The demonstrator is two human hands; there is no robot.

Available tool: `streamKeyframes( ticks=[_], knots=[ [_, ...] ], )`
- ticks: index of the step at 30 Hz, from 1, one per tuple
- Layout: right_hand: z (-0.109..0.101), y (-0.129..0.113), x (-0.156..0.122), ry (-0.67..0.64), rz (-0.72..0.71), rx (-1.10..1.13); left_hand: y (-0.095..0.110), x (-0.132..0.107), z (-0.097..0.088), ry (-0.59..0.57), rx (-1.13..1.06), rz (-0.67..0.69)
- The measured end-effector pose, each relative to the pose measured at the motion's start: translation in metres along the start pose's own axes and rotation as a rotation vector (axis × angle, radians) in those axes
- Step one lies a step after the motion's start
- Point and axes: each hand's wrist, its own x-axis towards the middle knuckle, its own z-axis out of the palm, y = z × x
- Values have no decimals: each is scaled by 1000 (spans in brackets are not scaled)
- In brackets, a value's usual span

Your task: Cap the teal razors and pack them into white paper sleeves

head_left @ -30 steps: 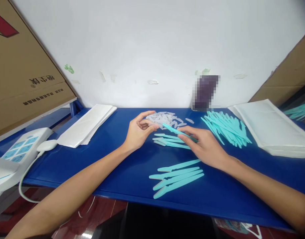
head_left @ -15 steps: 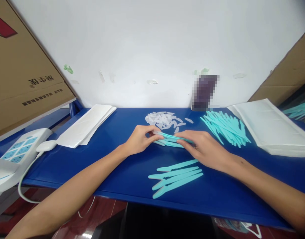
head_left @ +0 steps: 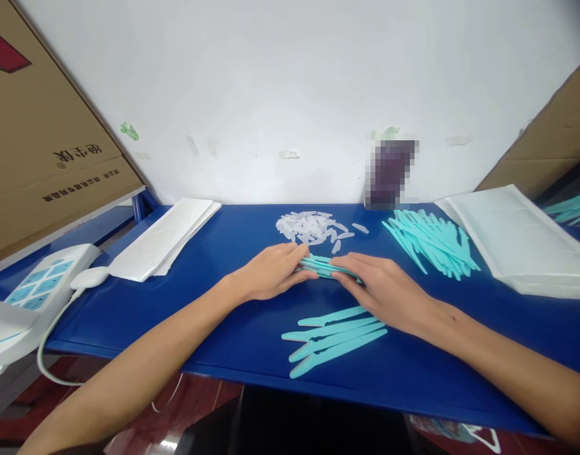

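Note:
On the blue table (head_left: 233, 322), my left hand (head_left: 271, 273) and my right hand (head_left: 385, 287) close in from both sides on a small bundle of teal plastic sticks (head_left: 325, 266). The fingers of both hands press against the bundle's ends and gather it together. Just behind the bundle lies a heap of small clear plastic caps (head_left: 313, 226). A second group of several teal sticks (head_left: 335, 338) lies in a row on the table, nearer to me.
A large loose pile of teal sticks (head_left: 432, 243) lies at the back right beside a stack of white sheets (head_left: 512, 240). More white sheets (head_left: 164, 237) lie at the back left. A white device with a cable (head_left: 43, 284) and cardboard boxes (head_left: 43, 139) stand at the left.
My right hand has lowered the raised teal stick onto the small bundle. My left hand came down from the air, and both hands now press the bundle together.

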Motion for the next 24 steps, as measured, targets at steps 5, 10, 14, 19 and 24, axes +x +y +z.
streamKeyframes(
  ticks=[5,10,14,19,24],
  knots=[
    [2,-5,1,-114,-40,-132,-21,-3,-15,59,-286,9],
    [7,-6,1,-180,-51,-204,-27,-7,-12,196,-348,16],
    [2,-4,2,-108,-57,-227,-35,-6,-2,243,-169,-30],
    [-21,-13,2,-380,17,-18,-46,-5,2,193,23,-124],
    [-37,-20,0,-547,128,94,-49,-4,3,172,72,-168]
  ],
)
